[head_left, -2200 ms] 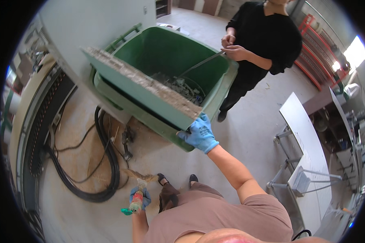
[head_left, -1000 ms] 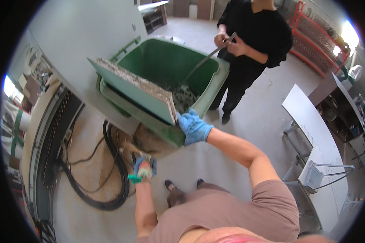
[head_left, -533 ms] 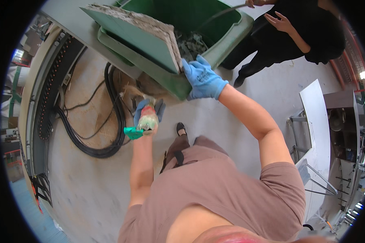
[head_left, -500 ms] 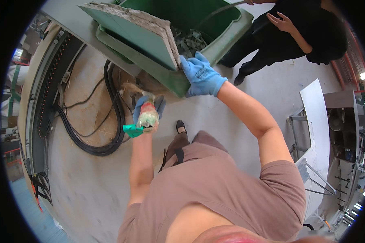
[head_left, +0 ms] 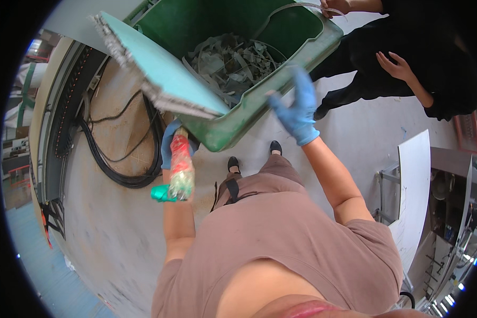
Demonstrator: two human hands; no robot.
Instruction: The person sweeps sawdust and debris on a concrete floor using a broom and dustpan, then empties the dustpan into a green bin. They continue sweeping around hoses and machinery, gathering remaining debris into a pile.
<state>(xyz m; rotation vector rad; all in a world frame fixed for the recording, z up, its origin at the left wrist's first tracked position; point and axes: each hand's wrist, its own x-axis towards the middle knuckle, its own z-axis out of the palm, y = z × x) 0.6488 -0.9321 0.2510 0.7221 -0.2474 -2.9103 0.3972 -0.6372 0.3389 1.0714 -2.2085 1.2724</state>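
My left hand point(head_left: 170, 147), in a blue glove, is closed around the tape-wrapped handle of what looks like a hand brush point(head_left: 181, 168). The handle is red and whitish, with a green piece at its near end; its far end is hidden. My right hand point(head_left: 298, 108), also gloved in blue, is open over the near right rim of the green bin point(head_left: 238, 127), fingers spread and blurred. A flat panel point(head_left: 164, 63) with a pale green face and rough, fuzzy grey edges rests tilted on the bin's left side. Scraps point(head_left: 236, 61) lie inside the bin.
Another person's hand point(head_left: 336, 6) holds a thin pale strip point(head_left: 286, 6) at the bin's far right; their other hand point(head_left: 396, 67) is open. Black cables point(head_left: 127, 179) lie on the floor at left, beside a long machine. A white board point(head_left: 412, 185) stands at right.
My right hand has let go of the panel's edge and moved right. The panel has tipped over the bin's edge, showing its pale face. My left hand has come nearer with the brush.
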